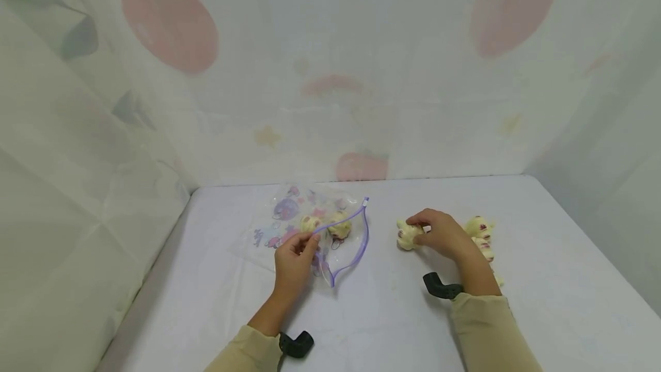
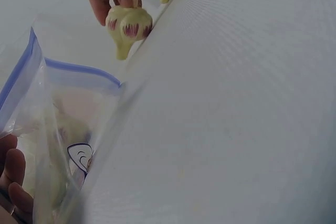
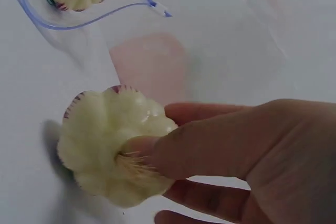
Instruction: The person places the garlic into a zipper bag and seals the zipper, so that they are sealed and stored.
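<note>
A clear printed zip bag with a purple zip edge lies at the left middle, its mouth spread toward the right. My left hand pinches the bag's rim between thumb and fingers. Inside the bag sit two garlic bulbs, one of them close to the mouth. To the right of the bag, my right hand holds another garlic bulb, pale yellow with purple streaks. In the right wrist view the thumb presses beside the root tuft of this bulb.
Several more garlic bulbs lie in a row on the white table, partly hidden behind the right forearm. Patterned cloth hangs along the back and sides. A black wrist mount sits on each sleeve.
</note>
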`<state>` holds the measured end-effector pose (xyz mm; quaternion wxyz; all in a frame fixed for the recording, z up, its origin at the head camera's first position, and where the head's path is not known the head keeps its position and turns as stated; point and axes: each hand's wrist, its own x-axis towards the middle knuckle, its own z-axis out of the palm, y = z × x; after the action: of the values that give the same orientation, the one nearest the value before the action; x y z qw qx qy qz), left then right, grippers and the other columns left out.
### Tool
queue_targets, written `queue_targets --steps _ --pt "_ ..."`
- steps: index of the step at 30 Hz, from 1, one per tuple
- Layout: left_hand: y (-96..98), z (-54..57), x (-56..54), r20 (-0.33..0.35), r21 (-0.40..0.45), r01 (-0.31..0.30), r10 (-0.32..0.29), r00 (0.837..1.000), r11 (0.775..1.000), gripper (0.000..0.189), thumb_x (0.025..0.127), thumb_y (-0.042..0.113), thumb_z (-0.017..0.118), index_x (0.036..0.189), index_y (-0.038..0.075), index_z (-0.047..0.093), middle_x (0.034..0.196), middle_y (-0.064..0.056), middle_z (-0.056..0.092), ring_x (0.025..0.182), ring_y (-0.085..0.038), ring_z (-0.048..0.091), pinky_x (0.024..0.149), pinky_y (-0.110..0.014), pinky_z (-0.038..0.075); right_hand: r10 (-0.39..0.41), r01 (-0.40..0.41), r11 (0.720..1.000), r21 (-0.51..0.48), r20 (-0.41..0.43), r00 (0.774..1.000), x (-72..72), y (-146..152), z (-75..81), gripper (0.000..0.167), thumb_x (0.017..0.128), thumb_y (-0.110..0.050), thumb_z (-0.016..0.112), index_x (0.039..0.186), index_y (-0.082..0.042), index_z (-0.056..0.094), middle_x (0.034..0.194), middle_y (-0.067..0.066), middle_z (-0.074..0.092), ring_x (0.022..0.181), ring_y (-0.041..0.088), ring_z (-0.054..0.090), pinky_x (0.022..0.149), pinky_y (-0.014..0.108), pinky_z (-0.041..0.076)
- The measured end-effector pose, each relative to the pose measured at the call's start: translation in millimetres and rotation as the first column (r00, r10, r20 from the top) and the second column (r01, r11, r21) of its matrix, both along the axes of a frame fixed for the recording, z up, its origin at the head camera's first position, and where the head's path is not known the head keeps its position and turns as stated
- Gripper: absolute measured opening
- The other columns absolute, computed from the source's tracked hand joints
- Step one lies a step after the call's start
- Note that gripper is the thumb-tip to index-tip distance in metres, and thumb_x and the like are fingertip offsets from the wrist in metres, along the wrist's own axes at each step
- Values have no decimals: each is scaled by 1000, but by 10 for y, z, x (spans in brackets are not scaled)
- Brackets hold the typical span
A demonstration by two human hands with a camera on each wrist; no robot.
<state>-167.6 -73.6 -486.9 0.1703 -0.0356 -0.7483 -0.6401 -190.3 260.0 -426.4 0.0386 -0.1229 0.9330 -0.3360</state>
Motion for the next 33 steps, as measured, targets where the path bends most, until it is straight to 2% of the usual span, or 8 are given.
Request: queue_targets --steps 6,10,14,18,22,26,30,33 --pt "-2 -4 4 -16 10 13 -13 1000 1000 19 91 24 73 95 6 73 76 -8 70 58 -18 62 52 -30 55 30 -29 999 38 -34 999 -10 -84 -42 36 88 -3 64 122 -12 69 135 14 61 122 42 55 102 60 41" --pt "2 -5 0 -7 8 12 -12 1000 1000 17 91 22 73 95 6 73 75 -8 70 58 -20 63 51 -29 55 25 -25 1000 16 -12 1000 -19 -121 -64 38 88 -5 62 125 -12 67 140 13 57 127 42 51 104 60 40" --pt "16 23 8 -3 -9 -1 1 1000 1000 14 91 16 72 96 3 73 76 -11 70 59 -29 63 51 -27 54 26 -24 999 -37 37 999 -28 -141 -117 51 84 -13 71 134 -12 60 145 14 52 132 42 46 106 60 38" --pt "46 181 91 -20 -23 3 -4 1000 1000 13 92 9 70 96 -3 72 75 -14 70 60 -36 62 52 -25 54 44 -41 998 -57 63 997 -49 -175 -191 72 76 -18 81 141 -12 51 149 17 46 136 41 41 110 59 34" --pt "60 303 157 -25 -24 18 -18 1000 1000 13 92 8 69 96 -4 71 76 -16 70 61 -37 63 53 -28 55 46 -44 998 -46 46 998 -81 -226 -249 82 70 -17 86 143 -9 49 145 21 46 130 39 45 108 58 36" --pt "59 309 157 -19 -9 22 -22 1000 1000 13 91 8 70 96 -4 71 75 -15 70 61 -38 63 53 -29 55 -7 7 1000 2 55 998 -96 -256 -272 85 69 -17 87 144 -11 47 139 25 43 122 39 48 101 58 41" --pt "55 292 148 -20 4 24 -24 1000 1000 13 91 9 71 96 -4 72 74 -14 70 61 -39 62 52 -29 55 -56 54 997 51 30 998 -110 -250 -288 82 73 -16 84 145 -12 45 128 24 47 111 35 52 94 54 47" --pt "52 291 151 -24 3 24 -23 999 1000 13 91 9 71 96 -4 72 74 -14 70 60 -38 62 52 -29 54 -77 76 996 43 15 997 -122 -246 -292 82 75 -15 81 147 -11 41 130 22 51 112 34 53 95 53 47"
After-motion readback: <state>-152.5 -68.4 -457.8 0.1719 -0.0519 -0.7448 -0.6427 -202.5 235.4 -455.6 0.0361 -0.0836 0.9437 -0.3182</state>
